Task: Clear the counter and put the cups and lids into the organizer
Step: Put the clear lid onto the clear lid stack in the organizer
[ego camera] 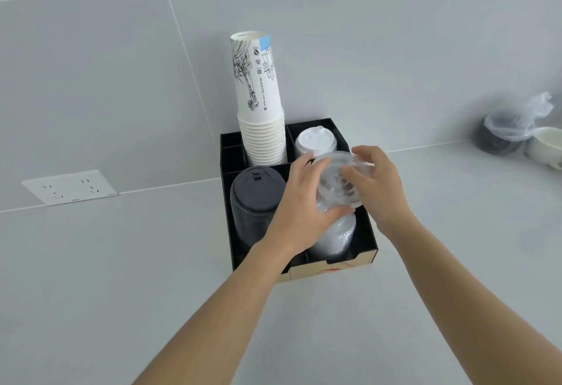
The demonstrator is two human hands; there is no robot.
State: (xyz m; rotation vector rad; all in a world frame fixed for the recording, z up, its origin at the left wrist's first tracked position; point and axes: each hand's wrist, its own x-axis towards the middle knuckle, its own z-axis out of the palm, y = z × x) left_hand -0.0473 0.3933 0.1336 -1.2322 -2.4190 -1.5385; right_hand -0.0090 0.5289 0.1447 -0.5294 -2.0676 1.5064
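Note:
A black organizer [369, 240] with a cardboard-coloured front stands on the grey counter against the tiled wall. Its back left compartment holds a tall stack of upside-down printed paper cups [258, 96]. White lids [316, 141] fill the back right compartment, and black lids [257, 196] the front left. A stack of clear plastic lids [336, 237] lies in the front right compartment. Both hands hold a small stack of clear lids [337, 182] just above that compartment. My left hand [299, 205] grips it from the left, my right hand [375, 184] from the right.
A white double socket plate [69, 187] sits on the wall at the left. At the far right of the counter stand a dark bowl under clear plastic [498, 138] and a white bowl [547, 147]. Grey counter surface spreads in front of the organizer.

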